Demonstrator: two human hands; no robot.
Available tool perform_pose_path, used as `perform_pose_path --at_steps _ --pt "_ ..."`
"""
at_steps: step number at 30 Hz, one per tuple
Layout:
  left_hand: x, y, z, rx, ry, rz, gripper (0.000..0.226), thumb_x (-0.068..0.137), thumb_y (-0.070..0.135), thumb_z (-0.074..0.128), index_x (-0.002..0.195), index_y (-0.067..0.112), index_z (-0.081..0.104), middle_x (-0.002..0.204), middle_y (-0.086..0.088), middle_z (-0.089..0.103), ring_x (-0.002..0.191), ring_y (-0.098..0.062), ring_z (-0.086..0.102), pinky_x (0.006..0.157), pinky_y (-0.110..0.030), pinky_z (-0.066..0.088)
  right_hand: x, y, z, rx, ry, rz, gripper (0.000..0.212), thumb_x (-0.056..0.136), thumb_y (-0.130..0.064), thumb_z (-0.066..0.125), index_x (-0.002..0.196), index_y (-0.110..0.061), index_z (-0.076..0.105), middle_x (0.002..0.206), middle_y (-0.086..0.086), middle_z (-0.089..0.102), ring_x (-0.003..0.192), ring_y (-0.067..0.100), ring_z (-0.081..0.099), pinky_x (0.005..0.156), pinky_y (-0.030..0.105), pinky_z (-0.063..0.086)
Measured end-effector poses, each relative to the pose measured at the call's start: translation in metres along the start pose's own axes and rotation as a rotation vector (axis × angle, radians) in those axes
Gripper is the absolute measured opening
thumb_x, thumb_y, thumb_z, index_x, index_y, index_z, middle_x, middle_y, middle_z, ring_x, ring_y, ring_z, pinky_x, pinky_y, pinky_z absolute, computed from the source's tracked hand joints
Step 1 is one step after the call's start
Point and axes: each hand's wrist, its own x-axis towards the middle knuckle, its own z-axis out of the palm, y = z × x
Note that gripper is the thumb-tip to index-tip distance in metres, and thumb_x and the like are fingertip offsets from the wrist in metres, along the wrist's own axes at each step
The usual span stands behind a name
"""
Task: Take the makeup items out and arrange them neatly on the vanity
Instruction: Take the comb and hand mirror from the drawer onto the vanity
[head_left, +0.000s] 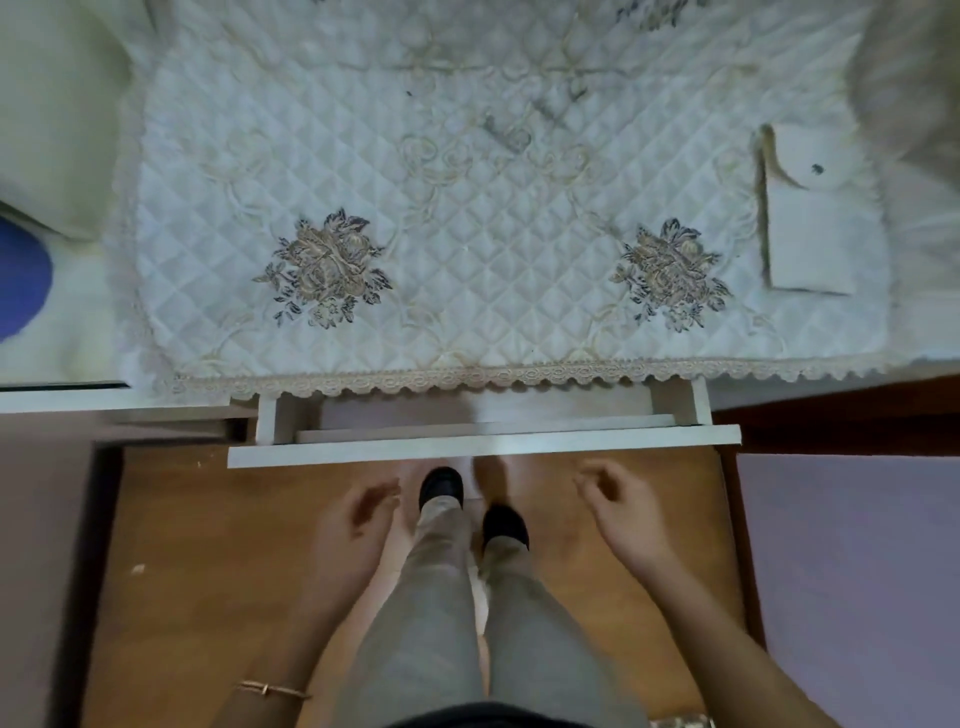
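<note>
The vanity top is covered by a white quilted cloth (493, 249) with two embroidered flower patches and a lace front edge. Below that edge a white drawer (483, 444) stands pulled out a short way; its inside is mostly hidden and I see no makeup items in it. A white pouch with a flap and a dark snap (810, 218) lies at the cloth's right side. My left hand (358, 530) and my right hand (623, 512) hover just in front of the drawer front, fingers loosely curled and apart, holding nothing.
My legs in grey trousers and black shoes (441, 488) stand on the wooden floor (208, 571) under the drawer. A blue object (23, 275) sits at the far left edge. A pale carpet (857, 571) lies to the right.
</note>
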Motion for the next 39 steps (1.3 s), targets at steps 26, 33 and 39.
perform_pose_path --at_steps 26,33,39 --pt "-0.035 -0.02 -0.007 0.44 0.041 0.186 0.024 0.089 0.016 0.053 0.064 0.017 0.053 0.072 -0.008 0.062 0.073 -0.023 0.052 0.064 -0.031 0.035 -0.034 0.027 -0.01 -0.458 -0.058 -0.297 0.029 0.09 -0.027 0.052 0.064 -0.016 0.056 0.071 0.002 0.062 0.071 0.02 0.056 0.067 0.033 0.042" --pt "-0.08 -0.043 0.006 0.391 0.091 0.16 0.046 0.088 0.012 0.054 0.048 0.028 0.037 0.052 0.007 0.046 0.056 -0.013 0.043 0.05 -0.025 0.028 -0.066 0.059 -0.009 -0.449 -0.149 -0.289 0.043 0.09 -0.026 0.052 0.05 -0.025 0.039 0.055 -0.008 0.044 0.056 0.008 0.043 0.056 0.025 0.033" --pt "-0.098 -0.06 0.013 0.431 0.129 0.087 0.045 0.088 0.016 0.054 0.048 0.027 0.035 0.049 0.009 0.041 0.054 -0.013 0.04 0.051 -0.028 0.028 -0.085 0.079 -0.005 -0.428 -0.164 -0.276 0.046 0.09 -0.027 0.053 0.048 -0.02 0.034 0.051 -0.006 0.038 0.051 0.008 0.038 0.051 0.021 0.029"
